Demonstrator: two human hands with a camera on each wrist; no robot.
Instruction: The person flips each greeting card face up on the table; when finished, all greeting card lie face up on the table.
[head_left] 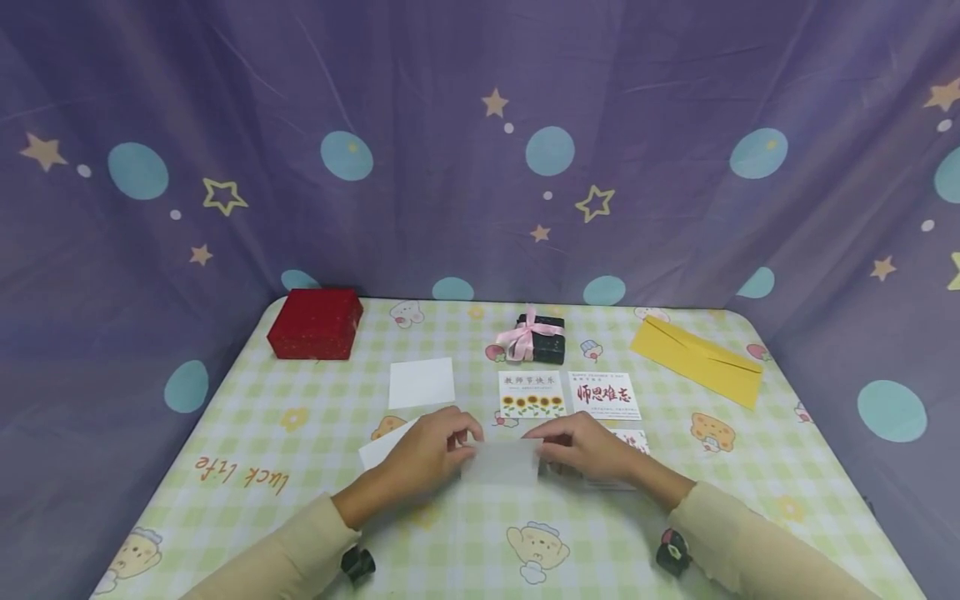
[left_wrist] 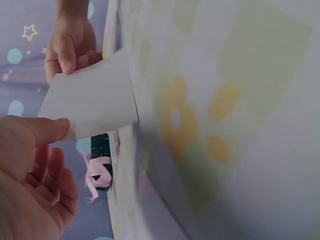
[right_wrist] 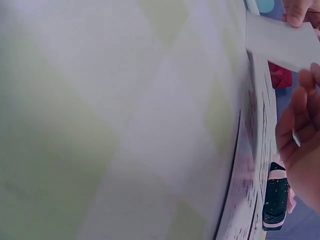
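A blank white card (head_left: 501,463) is pinched at both sides between my two hands, raised over the front middle of the table. My left hand (head_left: 437,447) grips its left edge with thumb and fingers, and my right hand (head_left: 581,448) takes the opposite edge. In the left wrist view the card (left_wrist: 95,97) slants between the thumbs. Under my left hand lies another white card (head_left: 382,447), partly covered. Partly hidden beneath my right hand is a printed card (head_left: 633,439). The card's far face is hidden.
Behind my hands lie a blank card (head_left: 422,382), a sunflower card (head_left: 531,394) and a card with red lettering (head_left: 604,395). A black box (head_left: 550,339) with pink ribbon sits behind them. A red box (head_left: 315,324) stands back left; a yellow envelope (head_left: 697,360) lies right.
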